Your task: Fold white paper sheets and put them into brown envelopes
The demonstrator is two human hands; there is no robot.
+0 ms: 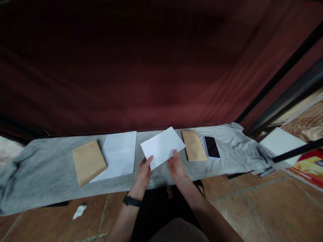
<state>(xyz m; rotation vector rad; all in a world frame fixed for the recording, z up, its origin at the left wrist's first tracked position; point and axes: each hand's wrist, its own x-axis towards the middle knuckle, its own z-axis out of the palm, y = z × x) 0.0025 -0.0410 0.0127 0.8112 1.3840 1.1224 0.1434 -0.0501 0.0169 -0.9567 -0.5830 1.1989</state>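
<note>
A white sheet of paper, looking folded to a small rectangle, is held tilted above the grey cloth. My left hand pinches its lower left corner, thumb on top. At the lower right edge, my right hand grips the same paper, thumb over it and fingers underneath. To the left lies larger white paper, partly under a stack of brown envelopes. Right of my hands rests another brown envelope or small stack, with a phone beside it, its screen dark.
A grey cloth covers the long narrow surface. Behind it rises a dark red panel. Black metal bars slant at the right, near a white board and a red package. A crumpled white scrap lies on the tiled floor.
</note>
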